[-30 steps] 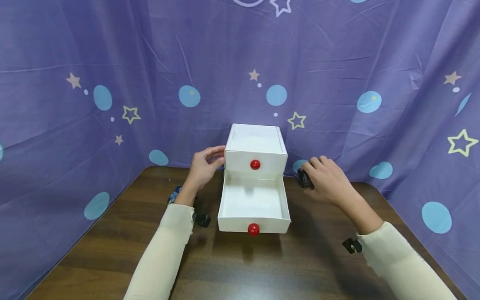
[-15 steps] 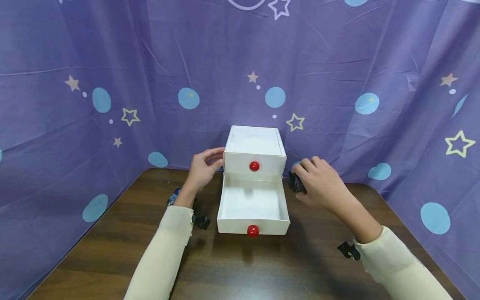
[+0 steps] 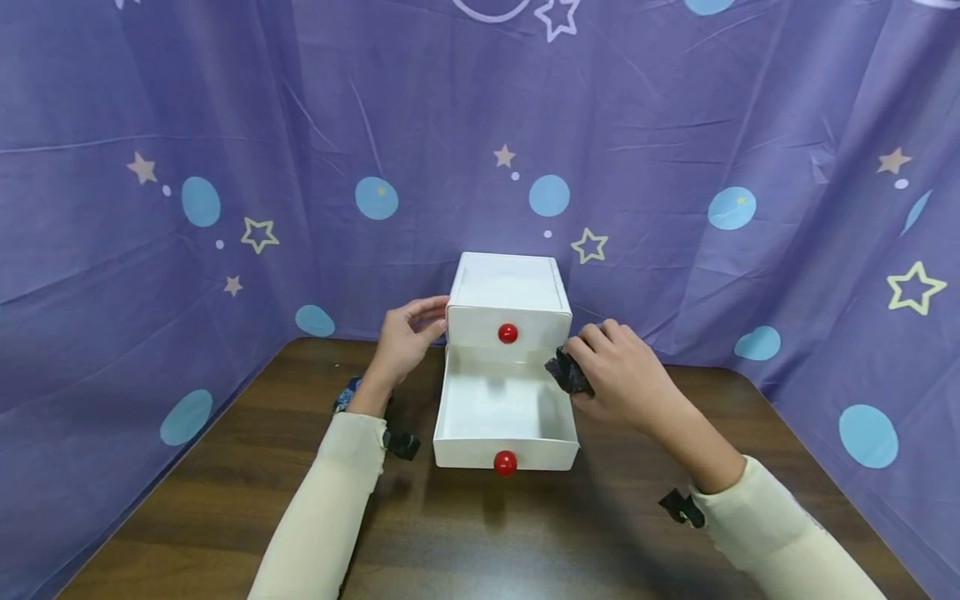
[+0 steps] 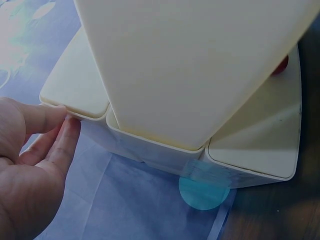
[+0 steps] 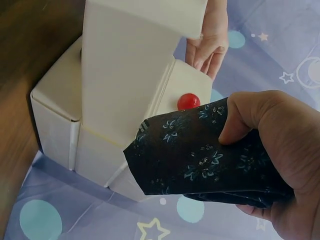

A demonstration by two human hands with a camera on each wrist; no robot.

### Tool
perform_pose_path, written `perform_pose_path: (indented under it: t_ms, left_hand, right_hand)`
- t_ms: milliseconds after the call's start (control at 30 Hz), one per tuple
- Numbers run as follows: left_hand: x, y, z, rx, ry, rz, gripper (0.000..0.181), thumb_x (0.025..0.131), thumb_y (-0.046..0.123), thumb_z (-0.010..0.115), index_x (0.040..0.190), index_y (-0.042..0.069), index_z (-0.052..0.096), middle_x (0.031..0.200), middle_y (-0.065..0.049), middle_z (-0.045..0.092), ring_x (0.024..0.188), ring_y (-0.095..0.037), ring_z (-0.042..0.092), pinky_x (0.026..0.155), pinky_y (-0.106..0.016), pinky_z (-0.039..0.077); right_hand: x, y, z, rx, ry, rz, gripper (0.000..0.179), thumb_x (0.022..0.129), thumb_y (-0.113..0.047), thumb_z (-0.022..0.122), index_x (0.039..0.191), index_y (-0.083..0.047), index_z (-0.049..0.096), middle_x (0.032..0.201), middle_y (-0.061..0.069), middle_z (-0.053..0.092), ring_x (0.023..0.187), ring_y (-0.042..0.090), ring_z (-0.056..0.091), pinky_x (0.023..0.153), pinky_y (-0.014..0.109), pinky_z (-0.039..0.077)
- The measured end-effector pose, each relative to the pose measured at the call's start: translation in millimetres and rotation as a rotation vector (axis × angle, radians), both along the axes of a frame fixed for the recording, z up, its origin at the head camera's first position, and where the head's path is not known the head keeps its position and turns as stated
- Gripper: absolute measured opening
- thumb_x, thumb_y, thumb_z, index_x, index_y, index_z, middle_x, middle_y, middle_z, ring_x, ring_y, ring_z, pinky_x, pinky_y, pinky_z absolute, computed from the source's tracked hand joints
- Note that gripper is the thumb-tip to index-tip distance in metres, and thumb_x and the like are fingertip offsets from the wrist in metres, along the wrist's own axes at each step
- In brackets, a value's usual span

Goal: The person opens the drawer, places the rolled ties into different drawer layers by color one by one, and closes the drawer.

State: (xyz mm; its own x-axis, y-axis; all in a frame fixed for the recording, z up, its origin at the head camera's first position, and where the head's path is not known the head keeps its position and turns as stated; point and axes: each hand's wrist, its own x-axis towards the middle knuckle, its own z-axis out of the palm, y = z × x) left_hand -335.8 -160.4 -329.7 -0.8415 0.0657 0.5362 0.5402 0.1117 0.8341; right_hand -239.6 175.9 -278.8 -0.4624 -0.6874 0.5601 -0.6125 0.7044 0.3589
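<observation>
A white drawer cabinet [image 3: 510, 279] stands at the back of the table. One drawer [image 3: 491, 417] below its top drawer is pulled out, showing a bare white inside. Fingertips of my left hand [image 3: 401, 343] touch the cabinet's left side near the top front corner, the fingers mostly straight. My right hand [image 3: 622, 375] grips a folded necktie [image 5: 195, 155], dark with a small blue-grey flower pattern, between thumb and fingers. Its pointed end overlaps the right rim of the pulled-out drawer in the head view. In the right wrist view, the tie lies across part of the cabinet.
Red round knobs sit on the top drawer [image 3: 507, 333] and the pulled-out drawer's front [image 3: 468, 454]. Brown wooden table [image 3: 420, 550] lies beneath. A purple curtain [image 3: 645, 108] with stars and blue spots hangs behind and at both sides.
My right hand has moved left with the necktie, from beside the cabinet to the pulled-out drawer's right edge. The left hand stays at the cabinet's side.
</observation>
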Motion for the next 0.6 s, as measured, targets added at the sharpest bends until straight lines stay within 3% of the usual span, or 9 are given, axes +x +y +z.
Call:
perform_pose_path:
  t_ms: [600]
  left_hand:
    - [-1.0, -0.2, -0.3, 0.018, 0.013, -0.006, 0.035, 0.094, -0.005, 0.069, 0.129, -0.001, 0.068, 0.121, -0.019, 0.07, 0.114, -0.025, 0.066, 0.098, -0.029, 0.055]
  right_hand:
    - [-0.3, -34.2, -9.1, 0.037, 0.015, 0.043, 0.053, 0.066, -0.027, 0.086, 0.111, -0.007, 0.064, 0.094, 0.01, 0.058, 0.082, 0.029, 0.05, 0.066, 0.04, 0.046]
